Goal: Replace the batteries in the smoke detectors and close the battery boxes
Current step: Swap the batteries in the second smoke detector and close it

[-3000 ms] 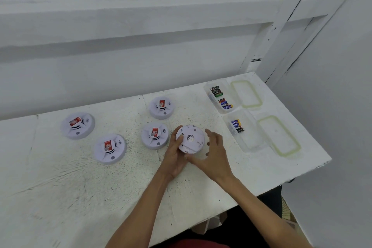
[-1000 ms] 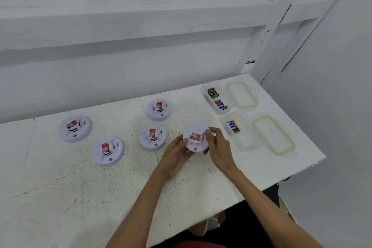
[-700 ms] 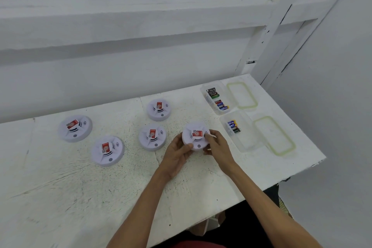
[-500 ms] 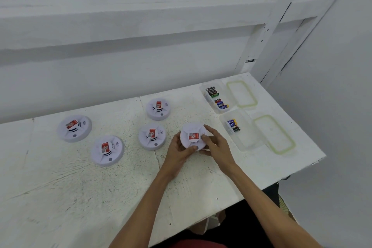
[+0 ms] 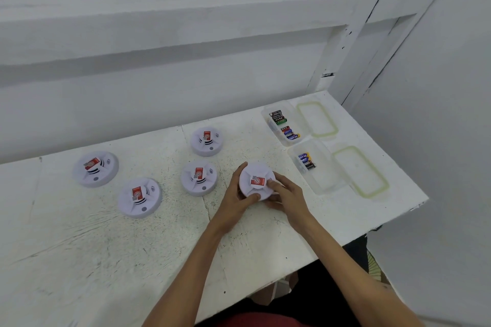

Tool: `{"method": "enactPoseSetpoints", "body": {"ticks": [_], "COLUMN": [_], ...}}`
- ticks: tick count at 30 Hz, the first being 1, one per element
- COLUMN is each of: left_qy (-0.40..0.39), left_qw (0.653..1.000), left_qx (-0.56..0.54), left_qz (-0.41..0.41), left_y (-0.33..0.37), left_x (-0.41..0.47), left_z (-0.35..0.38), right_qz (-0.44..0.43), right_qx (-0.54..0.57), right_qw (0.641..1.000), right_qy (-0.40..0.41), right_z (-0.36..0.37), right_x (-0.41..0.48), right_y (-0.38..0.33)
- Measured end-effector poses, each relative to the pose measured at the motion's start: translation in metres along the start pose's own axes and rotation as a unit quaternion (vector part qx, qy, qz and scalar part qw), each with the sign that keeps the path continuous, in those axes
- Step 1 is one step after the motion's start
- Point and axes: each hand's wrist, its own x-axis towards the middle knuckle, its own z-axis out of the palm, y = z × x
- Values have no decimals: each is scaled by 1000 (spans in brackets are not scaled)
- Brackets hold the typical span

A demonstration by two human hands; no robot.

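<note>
Gripping the round white plastic smoke detector (image 5: 256, 180) face-up towards the bench's (image 5: 159, 247) right edge, left hand (image 5: 236, 201) and right hand (image 5: 287, 194) curl fingers round its rim, while four like detectors (image 5: 198, 178) sit face-up, seemingly done, and two clear plastic battery boxes (image 5: 322, 179) lie unlidded.

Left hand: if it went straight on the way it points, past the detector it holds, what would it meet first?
Probably the far battery box, beyond the held detector the left hand grips, though depth is unclear.
</note>
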Motion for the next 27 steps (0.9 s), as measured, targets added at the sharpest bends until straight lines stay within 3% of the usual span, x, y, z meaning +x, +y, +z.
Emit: {"method": "enactPoseSetpoints", "body": {"ticks": [27], "left_qy": [6], "left_qw": [999], "left_qx": [-37], "left_qz": [-2], "left_y": [-4], "left_x": [1], "left_z": [-1], "right_qz": [-28], "right_qx": [-40], "right_qw": [999], "right_qy": [3], "right_z": [1], "right_x": [8], "right_y": [5]}}
